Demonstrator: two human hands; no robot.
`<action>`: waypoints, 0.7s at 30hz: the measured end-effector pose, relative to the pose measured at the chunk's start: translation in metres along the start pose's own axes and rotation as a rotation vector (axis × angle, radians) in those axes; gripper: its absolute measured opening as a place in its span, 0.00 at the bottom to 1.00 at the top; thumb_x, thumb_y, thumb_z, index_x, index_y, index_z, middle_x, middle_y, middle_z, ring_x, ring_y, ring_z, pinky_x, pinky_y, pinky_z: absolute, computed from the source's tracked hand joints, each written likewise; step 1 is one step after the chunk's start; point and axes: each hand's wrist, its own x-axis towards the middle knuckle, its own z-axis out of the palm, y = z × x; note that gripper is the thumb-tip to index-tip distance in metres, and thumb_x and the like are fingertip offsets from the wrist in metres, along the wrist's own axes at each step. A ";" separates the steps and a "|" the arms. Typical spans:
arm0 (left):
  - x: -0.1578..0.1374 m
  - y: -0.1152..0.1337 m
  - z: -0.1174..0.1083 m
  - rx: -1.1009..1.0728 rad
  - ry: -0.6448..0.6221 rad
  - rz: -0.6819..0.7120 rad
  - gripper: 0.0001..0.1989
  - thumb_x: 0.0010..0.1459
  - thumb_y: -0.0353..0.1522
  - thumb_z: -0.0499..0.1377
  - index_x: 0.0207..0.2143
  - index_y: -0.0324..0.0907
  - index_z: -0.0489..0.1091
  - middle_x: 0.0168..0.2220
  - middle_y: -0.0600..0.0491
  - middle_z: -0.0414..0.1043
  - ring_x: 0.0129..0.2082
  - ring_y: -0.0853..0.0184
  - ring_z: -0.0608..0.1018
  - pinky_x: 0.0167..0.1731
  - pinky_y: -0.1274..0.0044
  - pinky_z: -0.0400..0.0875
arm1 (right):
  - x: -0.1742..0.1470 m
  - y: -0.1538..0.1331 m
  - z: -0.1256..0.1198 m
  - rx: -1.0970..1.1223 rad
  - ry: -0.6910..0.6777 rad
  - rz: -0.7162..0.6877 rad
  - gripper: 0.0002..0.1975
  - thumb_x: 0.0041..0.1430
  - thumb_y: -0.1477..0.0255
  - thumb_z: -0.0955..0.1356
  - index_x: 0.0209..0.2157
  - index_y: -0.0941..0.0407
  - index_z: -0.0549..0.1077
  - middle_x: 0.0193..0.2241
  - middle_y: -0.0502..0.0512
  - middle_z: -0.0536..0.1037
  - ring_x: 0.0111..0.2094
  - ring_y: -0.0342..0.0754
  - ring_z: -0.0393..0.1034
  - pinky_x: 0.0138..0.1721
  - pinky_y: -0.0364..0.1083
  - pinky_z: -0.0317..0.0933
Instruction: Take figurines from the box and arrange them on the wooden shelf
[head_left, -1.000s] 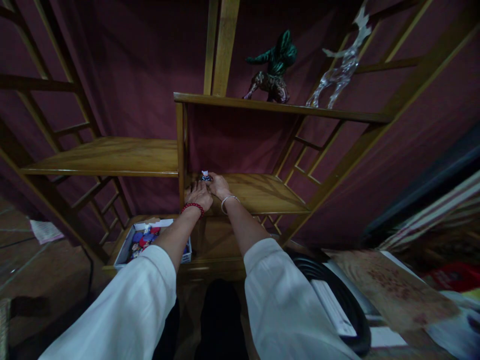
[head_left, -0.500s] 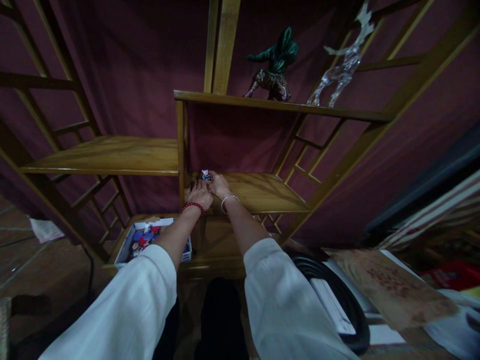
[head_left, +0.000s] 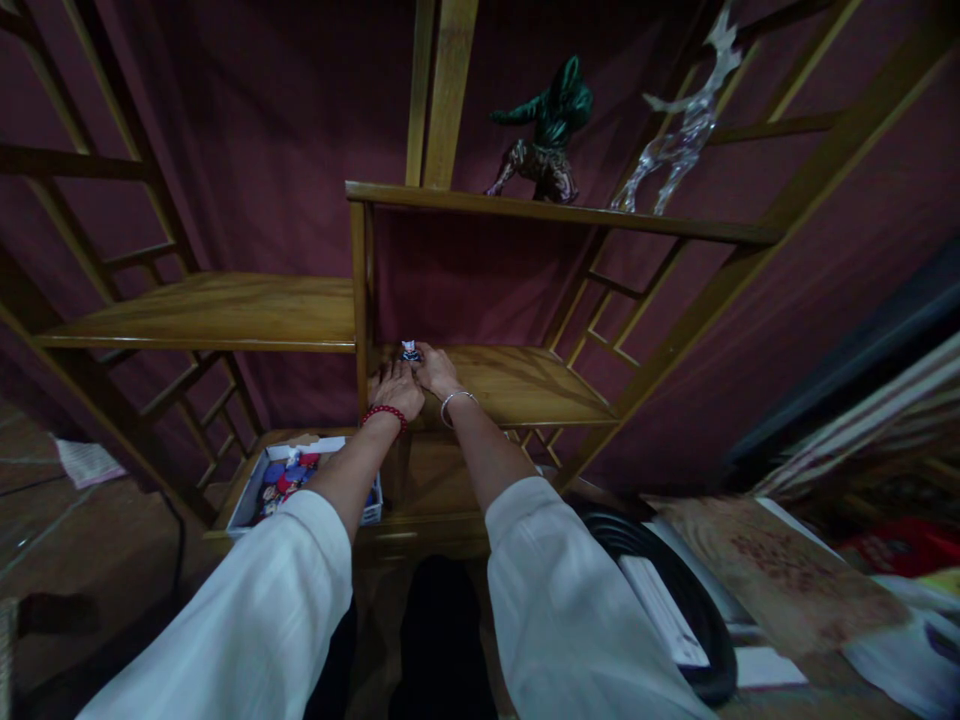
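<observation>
A small figurine (head_left: pixel 409 350) with a white head and a dark lower part stands upright near the left end of the middle shelf (head_left: pixel 517 385). My right hand (head_left: pixel 438 371) is at its right side, with the fingers closed on its base. Just in front of the figurine lies my left hand (head_left: pixel 399 391), its fingers stretched out and resting low by the shelf, beside the right hand. The left fingertips partly blend into the shadow, and no object shows in them.
Below on the left, a white box (head_left: pixel 251 492) holds several red and blue small figures. Above stand a green-and-brown figure (head_left: pixel 551 135) and a clear deer statue (head_left: pixel 679 145). A wooden post (head_left: pixel 361 290) rises left of my hands. A black coiled hose (head_left: pixel 724 640) lies at lower right.
The view has shifted very slightly. Both hands and the figurine keep the same place on the shelf.
</observation>
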 end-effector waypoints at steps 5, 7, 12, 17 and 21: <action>0.000 -0.001 0.001 0.002 0.020 0.009 0.26 0.56 0.32 0.41 0.57 0.30 0.51 0.60 0.42 0.51 0.60 0.59 0.51 0.57 0.67 0.44 | -0.002 -0.002 -0.002 0.003 -0.007 0.007 0.21 0.55 0.65 0.65 0.51 0.48 0.64 0.43 0.53 0.74 0.44 0.47 0.67 0.43 0.42 0.60; 0.001 -0.001 0.002 0.005 0.027 0.009 0.26 0.56 0.32 0.42 0.57 0.32 0.52 0.60 0.42 0.51 0.60 0.59 0.52 0.57 0.67 0.44 | -0.003 -0.003 -0.003 -0.001 -0.013 0.012 0.21 0.55 0.66 0.64 0.51 0.48 0.64 0.43 0.53 0.74 0.44 0.47 0.67 0.43 0.42 0.60; 0.001 -0.002 0.003 0.004 0.021 0.002 0.26 0.56 0.32 0.43 0.57 0.34 0.51 0.60 0.44 0.51 0.60 0.60 0.52 0.57 0.68 0.44 | -0.004 -0.005 -0.006 -0.033 -0.034 0.026 0.21 0.55 0.65 0.64 0.52 0.48 0.63 0.43 0.53 0.74 0.45 0.47 0.66 0.43 0.42 0.59; 0.001 -0.001 0.002 0.017 0.023 -0.001 0.25 0.56 0.32 0.42 0.57 0.34 0.52 0.60 0.44 0.51 0.60 0.60 0.53 0.57 0.67 0.44 | -0.005 -0.005 -0.006 -0.033 -0.029 0.020 0.21 0.56 0.65 0.64 0.51 0.49 0.63 0.43 0.53 0.74 0.45 0.48 0.67 0.44 0.43 0.59; 0.000 -0.001 0.001 0.015 0.016 0.005 0.26 0.56 0.32 0.42 0.57 0.33 0.51 0.60 0.43 0.52 0.60 0.60 0.52 0.57 0.68 0.43 | -0.006 -0.006 -0.006 -0.023 -0.024 0.025 0.21 0.55 0.66 0.65 0.51 0.49 0.63 0.43 0.53 0.74 0.45 0.48 0.66 0.44 0.43 0.60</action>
